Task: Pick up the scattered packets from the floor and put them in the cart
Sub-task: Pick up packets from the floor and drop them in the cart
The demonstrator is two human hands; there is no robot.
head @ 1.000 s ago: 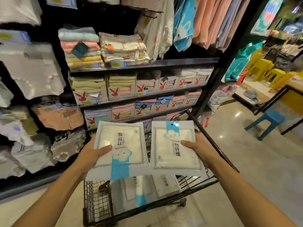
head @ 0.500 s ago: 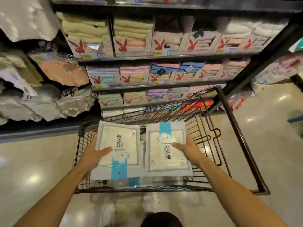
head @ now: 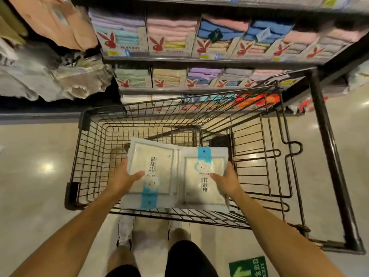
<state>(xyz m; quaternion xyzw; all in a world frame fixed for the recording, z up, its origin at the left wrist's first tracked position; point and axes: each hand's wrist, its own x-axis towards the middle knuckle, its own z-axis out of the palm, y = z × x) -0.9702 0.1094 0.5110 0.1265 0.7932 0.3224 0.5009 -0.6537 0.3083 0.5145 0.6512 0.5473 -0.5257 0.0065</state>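
Two flat white packets with blue cloud labels hang side by side inside the black wire cart (head: 83, 156). My left hand (head: 124, 179) grips the left packet (head: 159, 168) by its left edge, thumb on top. My right hand (head: 226, 179) grips the right packet (head: 205, 188) by its right edge, thumb on its face. Both packets are low in the basket, above its wire bottom. Whether they touch the bottom I cannot tell.
Shelves (head: 199, 60) of boxed folded towels stand just beyond the cart. Bagged textiles (head: 56, 76) hang at the left. The cart's handle frame (head: 329, 156) runs along the right. My shoes (head: 124, 230) stand on the pale tiled floor; a green floor sign (head: 247, 266) lies at lower right.
The view has tipped downward, and both hands have lowered the two packets from above the cart rim deep into the basket. The grips are unchanged.
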